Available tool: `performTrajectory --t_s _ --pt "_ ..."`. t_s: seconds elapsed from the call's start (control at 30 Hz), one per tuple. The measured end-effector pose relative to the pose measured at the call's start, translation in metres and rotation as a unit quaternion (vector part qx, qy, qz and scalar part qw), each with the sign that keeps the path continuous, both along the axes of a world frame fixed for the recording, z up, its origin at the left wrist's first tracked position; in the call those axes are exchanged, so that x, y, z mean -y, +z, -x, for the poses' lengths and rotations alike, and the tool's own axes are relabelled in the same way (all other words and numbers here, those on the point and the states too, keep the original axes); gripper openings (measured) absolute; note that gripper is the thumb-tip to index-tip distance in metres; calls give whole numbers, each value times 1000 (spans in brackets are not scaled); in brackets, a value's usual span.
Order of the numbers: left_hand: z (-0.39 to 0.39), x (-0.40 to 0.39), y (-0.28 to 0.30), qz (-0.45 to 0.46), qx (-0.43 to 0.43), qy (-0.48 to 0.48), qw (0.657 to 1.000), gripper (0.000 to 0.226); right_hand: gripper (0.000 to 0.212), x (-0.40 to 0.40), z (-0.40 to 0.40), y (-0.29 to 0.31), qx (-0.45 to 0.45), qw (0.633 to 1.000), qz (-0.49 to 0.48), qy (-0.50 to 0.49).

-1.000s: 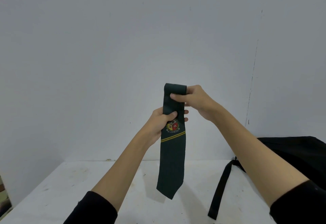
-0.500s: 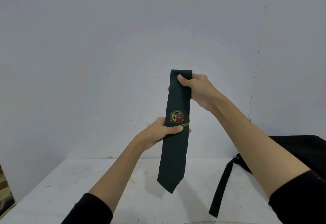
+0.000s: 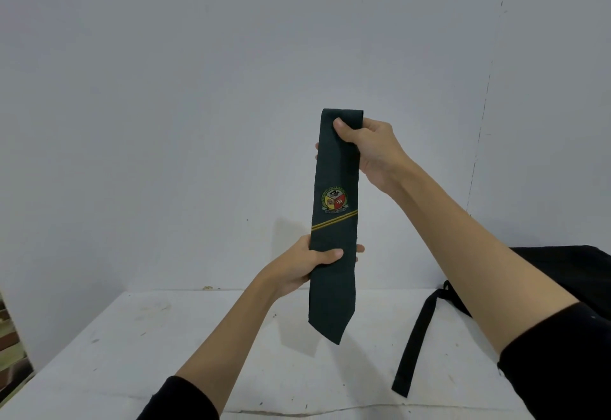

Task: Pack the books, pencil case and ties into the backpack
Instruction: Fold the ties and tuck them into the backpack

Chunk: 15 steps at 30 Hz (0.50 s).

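Observation:
A dark green tie [image 3: 334, 294] with a crest and two yellow stripes hangs upright in front of me, folded over at its top. My right hand [image 3: 370, 151] pinches the folded top. My left hand [image 3: 307, 264] grips the tie lower down, just under the stripes, thumb across its front. The pointed tip hangs free above the white table [image 3: 185, 347]. The black backpack [image 3: 568, 274] lies at the right edge, partly hidden behind my right arm. No books or pencil case are in sight.
A black backpack strap [image 3: 416, 347] trails across the table toward the front edge on the right. A plain grey wall stands right behind the table. At the far left edge a strip of brickwork [image 3: 8, 340] shows past the table.
My right hand has lifted the folded top of the tie higher. My left hand has slid down the tie from over the crest to below the stripes, so the crest now shows.

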State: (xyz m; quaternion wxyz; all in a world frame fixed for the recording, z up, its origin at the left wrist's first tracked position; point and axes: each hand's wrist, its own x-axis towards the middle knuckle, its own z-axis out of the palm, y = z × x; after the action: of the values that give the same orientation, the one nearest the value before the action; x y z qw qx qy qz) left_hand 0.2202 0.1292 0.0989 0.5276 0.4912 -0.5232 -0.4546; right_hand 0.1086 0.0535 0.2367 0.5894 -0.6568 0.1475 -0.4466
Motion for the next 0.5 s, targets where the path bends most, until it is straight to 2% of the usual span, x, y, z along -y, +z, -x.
performTrajectory --t_s 0.1,0.23,0.33,0.5 --pt "4 0 -5 0 -49 -29 998 30 10 -2 0 -1 10 1000 -9 0" --pt "9 -1 -9 -19 -98 -74 992 31 16 -2 -1 -4 24 999 -41 -13" --pt "9 -3 -15 -37 -68 -79 994 32 13 -2 1 -5 32 998 -58 -7" --pt "-3 -6 -26 -42 6 -1 999 29 7 3 5 -1 32 998 -41 -28"
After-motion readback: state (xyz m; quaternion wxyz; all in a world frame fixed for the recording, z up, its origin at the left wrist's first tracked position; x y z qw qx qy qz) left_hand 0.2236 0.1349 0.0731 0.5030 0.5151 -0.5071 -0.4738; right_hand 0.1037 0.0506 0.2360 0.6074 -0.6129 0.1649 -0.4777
